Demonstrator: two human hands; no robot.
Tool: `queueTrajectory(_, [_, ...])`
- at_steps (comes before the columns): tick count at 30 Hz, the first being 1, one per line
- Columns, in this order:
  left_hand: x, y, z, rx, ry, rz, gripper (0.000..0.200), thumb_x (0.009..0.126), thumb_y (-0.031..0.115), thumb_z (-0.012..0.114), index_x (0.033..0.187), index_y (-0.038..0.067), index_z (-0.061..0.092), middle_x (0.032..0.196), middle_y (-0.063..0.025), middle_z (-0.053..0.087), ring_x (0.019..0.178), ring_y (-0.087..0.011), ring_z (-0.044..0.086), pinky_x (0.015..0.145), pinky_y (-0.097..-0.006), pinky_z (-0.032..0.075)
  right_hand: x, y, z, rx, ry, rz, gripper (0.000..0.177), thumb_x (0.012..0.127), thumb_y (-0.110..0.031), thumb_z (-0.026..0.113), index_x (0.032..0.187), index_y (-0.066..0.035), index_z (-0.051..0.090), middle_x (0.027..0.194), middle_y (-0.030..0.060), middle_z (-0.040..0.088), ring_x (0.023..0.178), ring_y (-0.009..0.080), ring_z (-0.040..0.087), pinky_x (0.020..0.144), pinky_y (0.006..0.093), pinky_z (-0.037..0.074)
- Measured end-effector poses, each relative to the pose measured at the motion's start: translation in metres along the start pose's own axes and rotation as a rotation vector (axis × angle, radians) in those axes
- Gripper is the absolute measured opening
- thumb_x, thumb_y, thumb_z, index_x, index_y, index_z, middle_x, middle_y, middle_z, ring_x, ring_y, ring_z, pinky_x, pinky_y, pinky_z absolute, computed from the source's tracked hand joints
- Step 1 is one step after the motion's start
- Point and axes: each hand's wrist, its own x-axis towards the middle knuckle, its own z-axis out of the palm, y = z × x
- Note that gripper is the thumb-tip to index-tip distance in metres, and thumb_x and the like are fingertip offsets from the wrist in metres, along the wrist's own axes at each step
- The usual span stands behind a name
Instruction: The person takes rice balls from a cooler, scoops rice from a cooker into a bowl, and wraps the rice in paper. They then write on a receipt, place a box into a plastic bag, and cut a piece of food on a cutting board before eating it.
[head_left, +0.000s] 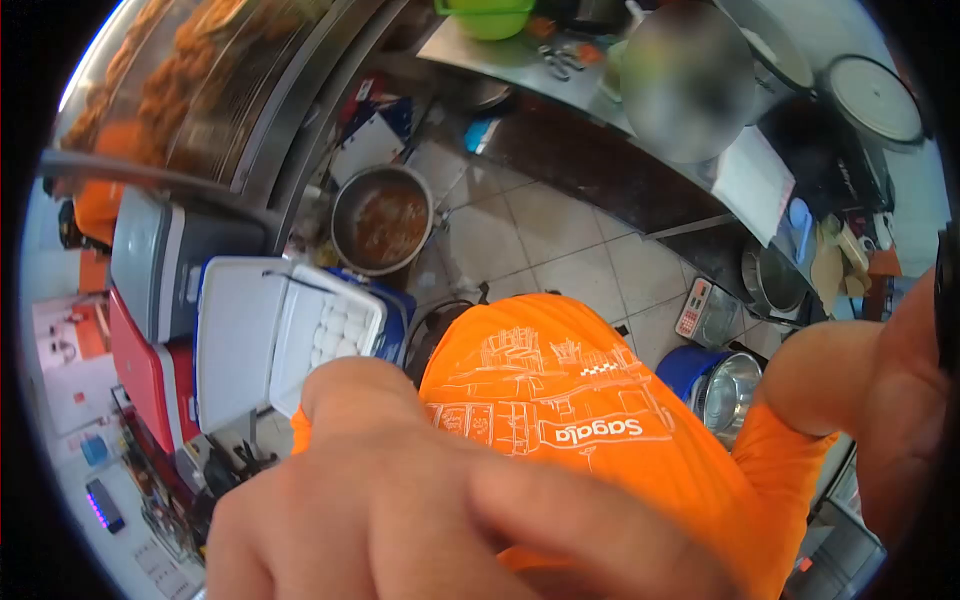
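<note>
Very near the camera, my left hand fills the lower middle with its back towards me. One finger reaches out to the right, apart from the others. The fingertips run out of the frame, and I see nothing held in it. My right hand is raised close at the right edge, beside a dark strip; its fingers are hidden. Behind both hands is my orange shirt with white line drawings and the word "Sagala". Beyond my left hand stands an open blue-and-white cooler containing white rounded items.
A large metal pot with reddish-brown contents stands on the tiled floor. Ahead runs a counter with a green basin and scissors. Red and grey coolers stand left; a scale is at right.
</note>
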Motion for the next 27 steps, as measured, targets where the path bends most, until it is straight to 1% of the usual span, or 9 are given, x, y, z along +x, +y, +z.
queueTrajectory(7, [0.062,-0.091,0.026,-0.381,-0.274,-0.165,0.037,0.098,0.034,0.05,0.116,0.004,0.062,0.123,-0.0146,0.062,0.114,-0.0299,0.06,0.096,-0.0468,0.048,-0.024,-0.026,-0.089,-0.383,-0.099,0.067,0.057,0.103,-0.046,0.043,0.149,-0.015,0.03,0.145,0.0295,0.034,0.131,0.046,0.036,0.107,0.0555,0.04])
queueTrajectory(19, [0.173,-0.187,-0.003,-0.754,-0.698,-0.639,0.064,0.102,0.051,0.037,0.126,-0.003,0.061,0.137,-0.0216,0.057,0.128,-0.0331,0.054,0.106,-0.0499,0.041,-0.048,0.032,-0.127,-0.904,-0.167,0.46,0.056,0.106,-0.048,0.037,0.158,-0.037,0.019,0.158,0.0264,0.018,0.143,0.0488,0.021,0.112,0.0593,0.04])
queueTrajectory(20, [0.185,-0.197,-0.019,-0.717,-0.753,-0.695,0.066,0.103,0.053,0.036,0.127,-0.004,0.061,0.138,-0.0221,0.056,0.129,-0.0333,0.054,0.107,-0.0501,0.041,-0.052,0.058,-0.15,-0.843,-0.241,0.319,0.046,0.102,-0.048,0.046,0.135,-0.016,0.038,0.127,0.0214,0.042,0.111,0.0329,0.043,0.087,0.042,0.047])
queueTrajectory(21, [0.196,-0.212,-0.039,-0.672,-0.802,-0.75,0.068,0.103,0.054,0.035,0.128,-0.004,0.061,0.139,-0.0227,0.056,0.13,-0.0336,0.053,0.108,-0.0504,0.04,-0.061,0.079,-0.185,-0.782,-0.331,0.18,0.053,0.099,-0.047,0.056,0.111,0.005,0.057,0.096,0.0166,0.065,0.08,0.0173,0.064,0.063,0.0248,0.054])
queueTrajectory(22, [0.204,-0.236,-0.072,-0.584,-0.887,-0.765,0.074,0.103,0.056,0.035,0.148,-0.002,0.042,0.15,-0.0247,0.044,0.142,-0.0319,0.04,0.117,-0.0496,0.027,-0.091,0.064,-0.196,-0.71,-0.214,0.443,0.053,0.1,-0.042,0.052,0.121,0.006,0.056,0.107,0.0217,0.064,0.092,0.0267,0.063,0.078,0.0339,0.052])
queueTrajectory(23, [0.197,-0.253,-0.104,-0.488,-0.787,-0.843,0.076,0.102,0.055,0.04,0.152,-0.002,0.034,0.149,-0.0222,0.047,0.139,-0.032,0.045,0.117,-0.0485,0.027,-0.131,0.048,-0.194,-0.644,-0.087,0.703,0.054,0.101,-0.037,0.048,0.13,0.008,0.054,0.117,0.0269,0.062,0.104,0.0361,0.063,0.094,0.0431,0.05])
queueTrajectory(24, [0.2,-0.256,-0.134,-0.239,-0.671,-0.93,0.072,0.103,0.047,0.045,0.155,0.0,0.029,0.148,-0.0194,0.049,0.136,-0.0301,0.048,0.117,-0.047,0.029,-0.154,0.057,-0.196,-0.559,0.067,0.84,0.047,0.102,-0.029,0.049,0.131,0.008,0.054,0.124,0.0224,0.06,0.108,0.0331,0.058,0.102,0.0436,0.041])
queueTrajectory(26, [0.161,-0.297,-0.225,0.187,-0.301,-1.008,0.057,0.104,0.032,0.051,0.15,0.002,0.039,0.144,-0.0149,0.053,0.129,-0.0257,0.053,0.112,-0.04,0.035,-0.195,0.08,-0.197,-0.792,0.444,1.027,0.034,0.102,-0.012,0.049,0.13,0.005,0.057,0.116,0.0167,0.066,0.107,0.0224,0.062,0.096,0.0349,0.048])
queueTrajectory(27, [0.139,-0.305,-0.262,0.467,-0.065,-1.07,0.05,0.103,0.026,0.053,0.145,-0.001,0.045,0.141,-0.0148,0.055,0.13,-0.0235,0.052,0.112,-0.0351,0.037,-0.214,0.094,-0.214,-0.79,0.513,1.076,0.033,0.101,-0.003,0.05,0.132,0.003,0.057,0.118,0.0127,0.066,0.109,0.0176,0.062,0.094,0.0305,0.048])
